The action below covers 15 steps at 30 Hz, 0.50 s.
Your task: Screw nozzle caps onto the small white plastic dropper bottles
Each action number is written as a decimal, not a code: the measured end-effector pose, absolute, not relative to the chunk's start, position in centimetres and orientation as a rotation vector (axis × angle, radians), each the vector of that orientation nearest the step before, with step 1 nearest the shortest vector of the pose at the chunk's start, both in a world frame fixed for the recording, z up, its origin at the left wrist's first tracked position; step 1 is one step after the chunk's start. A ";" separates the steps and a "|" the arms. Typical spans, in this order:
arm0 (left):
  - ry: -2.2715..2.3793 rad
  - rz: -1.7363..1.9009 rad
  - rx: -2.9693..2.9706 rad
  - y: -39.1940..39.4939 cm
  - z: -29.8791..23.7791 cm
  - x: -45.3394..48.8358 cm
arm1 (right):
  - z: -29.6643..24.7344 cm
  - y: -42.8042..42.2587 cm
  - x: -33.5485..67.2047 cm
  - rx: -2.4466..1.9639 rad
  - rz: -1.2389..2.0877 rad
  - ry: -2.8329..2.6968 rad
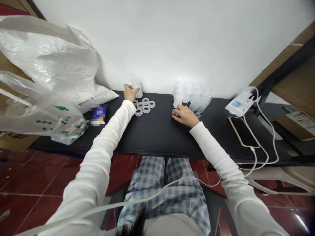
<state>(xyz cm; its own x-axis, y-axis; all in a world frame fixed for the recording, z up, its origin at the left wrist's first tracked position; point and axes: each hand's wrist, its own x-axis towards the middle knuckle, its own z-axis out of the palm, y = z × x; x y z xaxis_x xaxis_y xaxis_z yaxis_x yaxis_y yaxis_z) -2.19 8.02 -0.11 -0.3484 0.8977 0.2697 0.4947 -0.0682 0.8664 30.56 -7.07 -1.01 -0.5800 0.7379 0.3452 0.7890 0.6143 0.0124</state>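
My left hand (130, 93) is closed around a translucent plastic bottle (136, 86), which stands upright at the table's back edge. Just in front of that hand lies a cluster of several clear plastic rings (146, 109). My right hand (185, 115) is lowered to the tabletop with its fingertips drawn together at a small clear piece; what they grip is mostly hidden. Behind the right hand is a group of several translucent bottle-shaped pieces (194, 93), some of them nested or close together. Beside its knuckles rests a small clear ring-like piece (197, 115).
Large white plastic bags (49, 59) and a clear bag with green print (61, 118) crowd the left. A blue packet (99, 113) lies on the black table (152, 137). At right are a phone (243, 131), white cables (273, 134) and a white case (240, 104).
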 end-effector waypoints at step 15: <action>2.057 0.746 2.147 -7.4 -1.6 -10.1 | -1.2 -6.8 31.0 -1.138 -0.110 -2.524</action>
